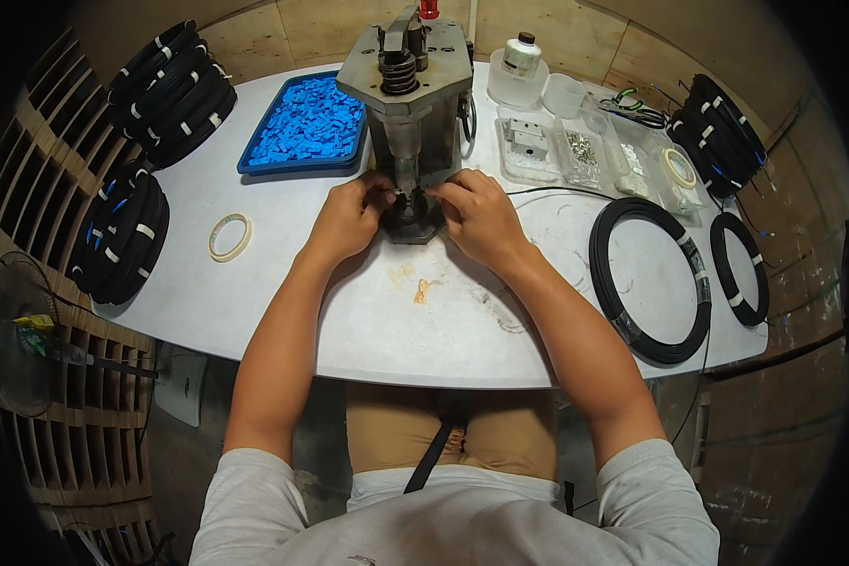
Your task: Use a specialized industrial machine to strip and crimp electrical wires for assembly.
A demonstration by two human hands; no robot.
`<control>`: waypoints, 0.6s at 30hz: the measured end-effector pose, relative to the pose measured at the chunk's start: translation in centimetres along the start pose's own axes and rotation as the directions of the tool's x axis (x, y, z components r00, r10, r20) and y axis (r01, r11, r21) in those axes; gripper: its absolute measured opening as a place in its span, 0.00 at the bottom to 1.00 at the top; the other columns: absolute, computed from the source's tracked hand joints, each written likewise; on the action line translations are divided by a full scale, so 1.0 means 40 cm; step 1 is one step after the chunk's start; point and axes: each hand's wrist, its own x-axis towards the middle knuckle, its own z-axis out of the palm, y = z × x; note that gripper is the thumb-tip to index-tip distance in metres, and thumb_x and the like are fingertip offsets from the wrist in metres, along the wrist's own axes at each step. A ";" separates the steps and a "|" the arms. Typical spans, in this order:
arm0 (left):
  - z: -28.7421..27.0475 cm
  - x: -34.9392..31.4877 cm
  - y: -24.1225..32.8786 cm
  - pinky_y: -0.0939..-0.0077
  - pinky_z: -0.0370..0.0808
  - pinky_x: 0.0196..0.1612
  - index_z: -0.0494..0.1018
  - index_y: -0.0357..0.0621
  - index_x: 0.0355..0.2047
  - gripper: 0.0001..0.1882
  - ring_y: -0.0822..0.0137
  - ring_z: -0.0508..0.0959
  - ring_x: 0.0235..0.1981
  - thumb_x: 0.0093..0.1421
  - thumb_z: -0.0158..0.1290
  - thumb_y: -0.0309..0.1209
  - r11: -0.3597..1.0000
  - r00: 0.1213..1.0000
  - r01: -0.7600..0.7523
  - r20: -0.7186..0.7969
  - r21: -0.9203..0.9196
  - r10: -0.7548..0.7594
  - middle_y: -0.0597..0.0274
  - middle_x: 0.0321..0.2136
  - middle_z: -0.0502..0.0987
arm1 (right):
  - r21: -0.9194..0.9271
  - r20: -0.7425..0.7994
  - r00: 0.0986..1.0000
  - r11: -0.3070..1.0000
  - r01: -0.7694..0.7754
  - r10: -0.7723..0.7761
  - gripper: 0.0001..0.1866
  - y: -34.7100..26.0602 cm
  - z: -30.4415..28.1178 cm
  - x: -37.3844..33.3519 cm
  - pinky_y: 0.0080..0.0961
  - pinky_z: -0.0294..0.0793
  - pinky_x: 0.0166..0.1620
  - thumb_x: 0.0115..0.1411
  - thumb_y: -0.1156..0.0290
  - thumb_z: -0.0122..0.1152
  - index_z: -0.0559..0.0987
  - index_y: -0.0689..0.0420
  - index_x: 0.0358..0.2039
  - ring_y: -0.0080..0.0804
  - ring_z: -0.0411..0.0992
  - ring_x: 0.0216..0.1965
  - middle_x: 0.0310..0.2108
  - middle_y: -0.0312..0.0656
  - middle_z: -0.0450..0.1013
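Note:
A grey metal bench press [404, 104] stands at the far middle of the table. At the left of its lower die [411, 209], my left hand [349, 215] has its fingers pinched together; whatever lies between them is too small to make out. My right hand [483, 219] is closed at the die's right side, on the end of a thin black cable [561, 190]. From that hand the cable runs right toward a large black cable coil [602, 274]. The cable's tip is hidden by my fingers and the press.
Left of the press is a dark blue tray [302, 168] of small blue pieces. A tape roll [243, 238] and stacked black coils [123, 236] lie farther left. Clear bins [580, 158], a white bottle [521, 57], pliers [637, 111] and more coils [717, 137] stand right.

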 end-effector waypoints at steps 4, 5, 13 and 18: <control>0.003 0.000 -0.007 0.68 0.79 0.49 0.78 0.32 0.47 0.09 0.62 0.84 0.40 0.69 0.55 0.22 0.997 1.000 0.004 0.005 -0.071 -0.004 0.51 0.37 0.84 | 0.002 0.029 0.999 1.000 -0.015 0.015 0.16 -0.002 -0.004 0.000 0.37 0.77 0.49 0.55 0.81 0.65 0.88 0.56 0.43 0.43 0.76 0.41 0.37 0.41 0.78; 0.003 0.000 -0.003 0.68 0.79 0.49 0.78 0.32 0.47 0.09 0.63 0.83 0.40 0.69 0.55 0.22 0.999 1.000 -0.001 0.006 -0.039 0.002 0.52 0.36 0.84 | -0.006 0.032 0.999 1.000 -0.014 0.014 0.16 -0.002 -0.005 0.000 0.37 0.77 0.49 0.55 0.81 0.65 0.88 0.56 0.43 0.43 0.76 0.41 0.37 0.41 0.78; 0.009 0.002 -0.025 0.64 0.79 0.46 0.80 0.35 0.46 0.10 0.52 0.85 0.37 0.68 0.55 0.24 0.996 0.999 -0.042 -0.038 -0.076 0.039 0.45 0.36 0.85 | -0.028 0.031 1.000 1.000 0.004 -0.003 0.15 -0.001 -0.005 0.003 0.37 0.77 0.49 0.55 0.81 0.66 0.88 0.55 0.43 0.42 0.76 0.41 0.38 0.40 0.80; 0.009 0.000 -0.016 0.64 0.79 0.46 0.80 0.35 0.46 0.10 0.52 0.85 0.37 0.68 0.55 0.25 0.996 0.997 -0.060 -0.053 -0.059 0.057 0.45 0.35 0.85 | -0.028 0.027 1.000 1.000 0.001 -0.001 0.15 0.001 -0.003 0.003 0.37 0.77 0.50 0.56 0.82 0.66 0.87 0.55 0.44 0.42 0.76 0.42 0.39 0.40 0.80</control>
